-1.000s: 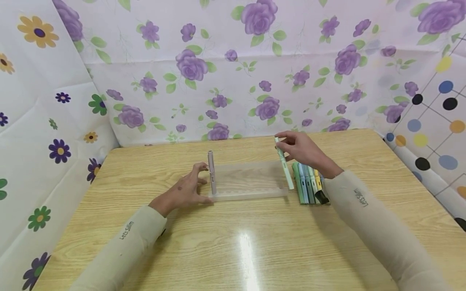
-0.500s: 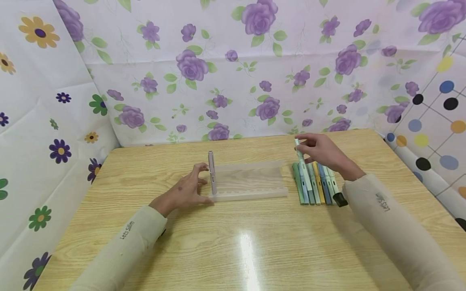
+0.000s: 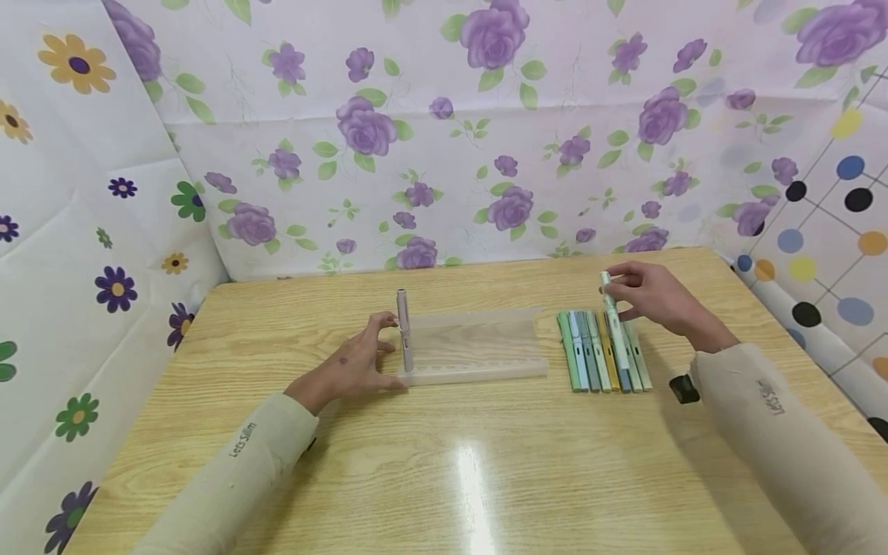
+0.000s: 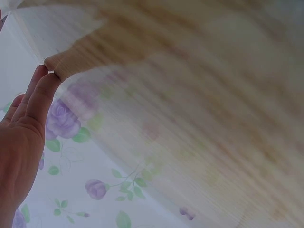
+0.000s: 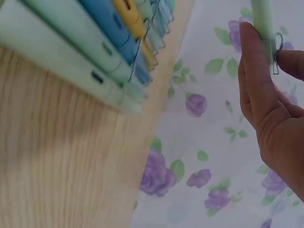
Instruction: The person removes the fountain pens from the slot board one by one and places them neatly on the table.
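My left hand (image 3: 361, 356) lies beside the left end of a clear plastic tray (image 3: 479, 351), its straight fingers touching that end. A pinkish-grey pen (image 3: 404, 331) stands upright there, close to the fingertips. The left wrist view shows the left hand (image 4: 26, 123) with straight fingers against a blurred surface. My right hand (image 3: 648, 297) pinches a pale green pen (image 3: 612, 316) by its upper end. That pen hangs tilted over a row of several coloured pens (image 3: 602, 353) lying right of the tray. In the right wrist view the fingers (image 5: 251, 61) grip the pale green pen (image 5: 262, 21) at its clip, apart from the row of pens (image 5: 95, 52).
The wooden table (image 3: 444, 470) is enclosed by floral sheets at the back (image 3: 444, 139) and left, and a dotted sheet (image 3: 825, 231) at the right. A small black object (image 3: 683, 388) sits by my right sleeve.
My right hand has carried the pale green pen rightward, from the tray's right end to above the row of pens. The left hand and the upright pen have stayed put.
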### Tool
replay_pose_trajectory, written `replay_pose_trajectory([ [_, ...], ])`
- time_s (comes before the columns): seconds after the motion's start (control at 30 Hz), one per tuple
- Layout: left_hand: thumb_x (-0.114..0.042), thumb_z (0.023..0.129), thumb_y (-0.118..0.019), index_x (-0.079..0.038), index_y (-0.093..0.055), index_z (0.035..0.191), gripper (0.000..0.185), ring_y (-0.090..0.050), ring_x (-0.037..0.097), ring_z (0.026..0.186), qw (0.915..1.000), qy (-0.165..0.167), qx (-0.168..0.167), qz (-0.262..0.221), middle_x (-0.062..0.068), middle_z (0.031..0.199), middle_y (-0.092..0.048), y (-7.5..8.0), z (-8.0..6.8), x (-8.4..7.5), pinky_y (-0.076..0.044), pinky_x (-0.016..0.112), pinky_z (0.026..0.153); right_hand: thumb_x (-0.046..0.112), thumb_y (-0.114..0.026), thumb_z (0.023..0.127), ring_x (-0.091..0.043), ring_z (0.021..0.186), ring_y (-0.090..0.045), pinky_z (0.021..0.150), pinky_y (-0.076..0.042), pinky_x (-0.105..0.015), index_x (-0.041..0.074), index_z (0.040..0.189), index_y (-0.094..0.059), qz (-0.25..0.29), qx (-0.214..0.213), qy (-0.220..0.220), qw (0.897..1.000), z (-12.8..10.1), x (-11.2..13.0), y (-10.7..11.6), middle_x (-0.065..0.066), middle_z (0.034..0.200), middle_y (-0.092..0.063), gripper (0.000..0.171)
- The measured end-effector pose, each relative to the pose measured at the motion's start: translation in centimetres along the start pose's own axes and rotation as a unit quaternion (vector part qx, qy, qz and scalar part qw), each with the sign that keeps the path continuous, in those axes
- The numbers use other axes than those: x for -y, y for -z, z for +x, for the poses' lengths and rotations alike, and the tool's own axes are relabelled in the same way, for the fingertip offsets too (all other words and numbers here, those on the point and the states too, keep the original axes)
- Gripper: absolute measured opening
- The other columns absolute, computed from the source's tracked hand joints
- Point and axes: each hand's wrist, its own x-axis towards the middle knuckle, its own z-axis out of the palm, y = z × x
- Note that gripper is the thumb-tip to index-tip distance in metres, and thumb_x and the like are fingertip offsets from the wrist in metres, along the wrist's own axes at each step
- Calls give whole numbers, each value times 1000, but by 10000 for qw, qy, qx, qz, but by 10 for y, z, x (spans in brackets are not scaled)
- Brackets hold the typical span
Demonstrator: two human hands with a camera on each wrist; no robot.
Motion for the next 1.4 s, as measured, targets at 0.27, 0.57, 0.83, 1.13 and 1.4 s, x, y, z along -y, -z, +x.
replay_pose_trajectory([
  [0.27, -31, 76, -89, -18, -16, 148, 103, -58, 32, 124, 10000, 30, 1, -2, 16, 157, -31, 0, 0, 0, -39, 60, 104, 29, -51, 106, -47, 125, -48, 86, -56, -46, -9, 151, -27, 24, -31, -395, 9992, -4, -29, 17, -33, 142, -41, 63],
  [0.57, -33, 76, -89, -18, -16, 148, 104, -57, 32, 126, 10000, 62, 33, -46, 15, 158, -29, 0, -1, -1, -39, 60, 104, 26, -49, 107, -45, 122, -50, 85, -57, -42, -12, 150, -26, 112, -5, -732, 9973, -9, -58, 26, -35, 140, -38, 62],
  [0.83, -34, 76, -89, -19, -16, 147, 103, -57, 32, 125, 10000, 34, 31, -6, 15, 158, -30, 0, -1, -1, -40, 60, 103, 21, -48, 106, -31, 108, -62, 83, -57, -41, -16, 147, -27, -146, 53, -996, 9949, -5, -73, 26, -40, 137, -42, 59],
  [1.13, -33, 77, -89, -19, -16, 147, 103, -57, 32, 126, 10000, 44, 51, 20, 16, 158, -29, 1, 0, -1, -39, 60, 104, 16, -52, 104, -17, 86, -63, 73, -58, -35, -18, 138, -41, -636, -40, -1331, 9890, 1, -76, 21, -19, 103, -62, 50],
  [1.4, -34, 76, -89, -19, -16, 147, 103, -57, 32, 125, 10000, 5, 38, -2, 16, 158, -29, 0, 0, 0, -40, 60, 103, 15, -57, 101, -14, 81, -65, 72, -59, -35, -18, 131, -48, -602, -71, -1474, 9872, 4, -74, 19, -20, 105, -64, 46],
])
